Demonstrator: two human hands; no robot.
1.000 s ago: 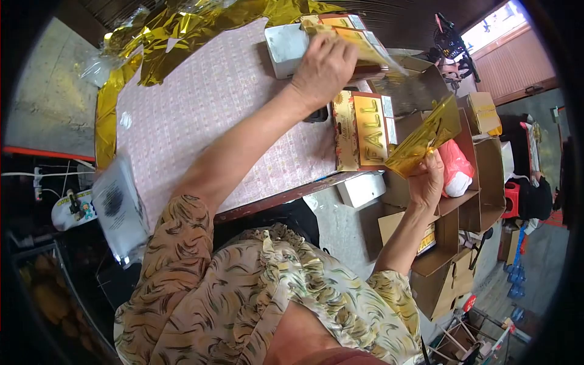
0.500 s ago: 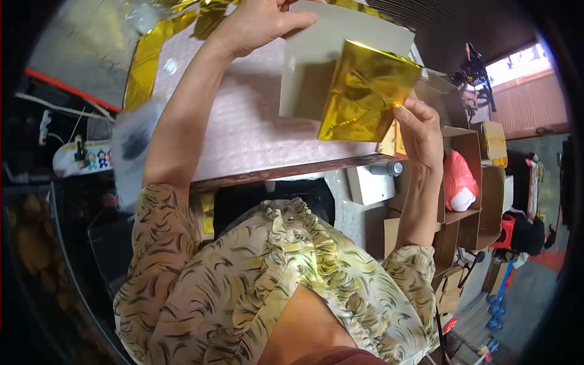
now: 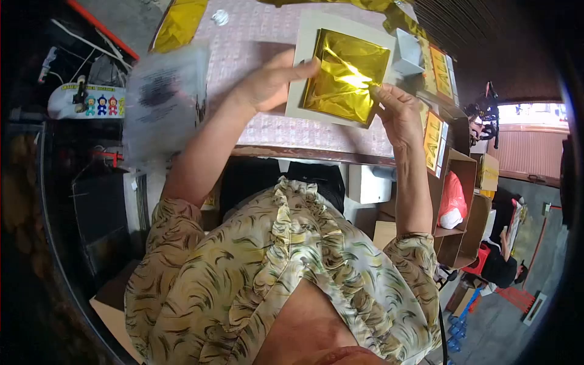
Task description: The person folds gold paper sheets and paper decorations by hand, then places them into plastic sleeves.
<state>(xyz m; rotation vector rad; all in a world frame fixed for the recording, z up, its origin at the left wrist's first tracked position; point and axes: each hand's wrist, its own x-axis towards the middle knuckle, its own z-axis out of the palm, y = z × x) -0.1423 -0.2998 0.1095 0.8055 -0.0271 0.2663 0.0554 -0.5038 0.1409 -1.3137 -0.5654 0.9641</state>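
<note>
A shiny gold foil square (image 3: 347, 79) lies against a larger pale grey card (image 3: 308, 38), which is held above the worktable. My left hand (image 3: 272, 84) grips the card's left edge, its thumb resting on the foil's left side. At the foil's lower right corner, my right hand (image 3: 398, 109) pinches the foil between thumb and fingers. The left hand's fingers are partly hidden behind the card.
Pink patterned covering (image 3: 267, 131) spreads over the worktable. Gold foil (image 3: 176, 24) lies at its far left corner, near a clear plastic packet (image 3: 161, 100). Yellow-labelled packs (image 3: 433, 143), a white box (image 3: 407, 53) and cardboard boxes (image 3: 471, 228) line the right side.
The foil has moved from the card's lower right to nearly the middle of it. My left hand has come down from the card's top to its left edge.
</note>
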